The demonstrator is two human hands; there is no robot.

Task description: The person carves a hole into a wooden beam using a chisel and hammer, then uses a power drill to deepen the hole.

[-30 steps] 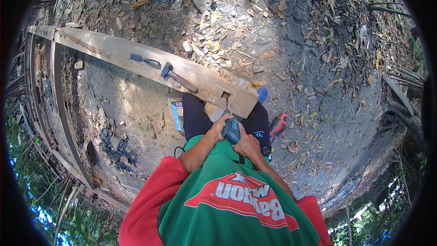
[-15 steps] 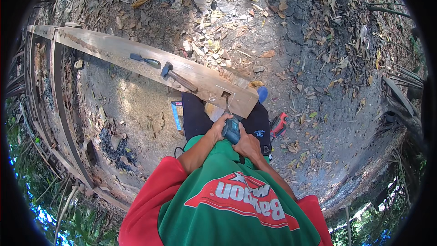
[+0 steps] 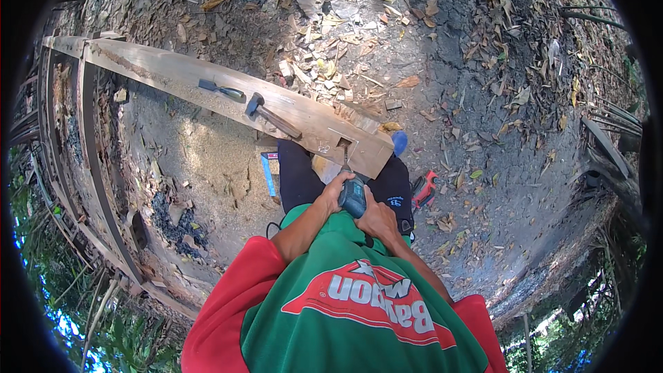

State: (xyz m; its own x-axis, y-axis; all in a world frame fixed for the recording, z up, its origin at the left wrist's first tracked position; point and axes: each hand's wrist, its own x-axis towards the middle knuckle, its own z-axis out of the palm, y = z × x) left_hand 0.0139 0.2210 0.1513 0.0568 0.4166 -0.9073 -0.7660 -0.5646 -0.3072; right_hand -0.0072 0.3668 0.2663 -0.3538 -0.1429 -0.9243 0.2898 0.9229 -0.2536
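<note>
Timber plank already had a mortise at right; left fingers and right fingers gripped the drill; boring seemed unfinished.

Plank: pale wood, slanting; rectangular recess by its near end, pencil lines around; on it, hammer and chisel-like tool, apart; ground: earth, bearing leaves, wood chips, sawdust left, red tool right, blue-edged object left of the legs.
</note>
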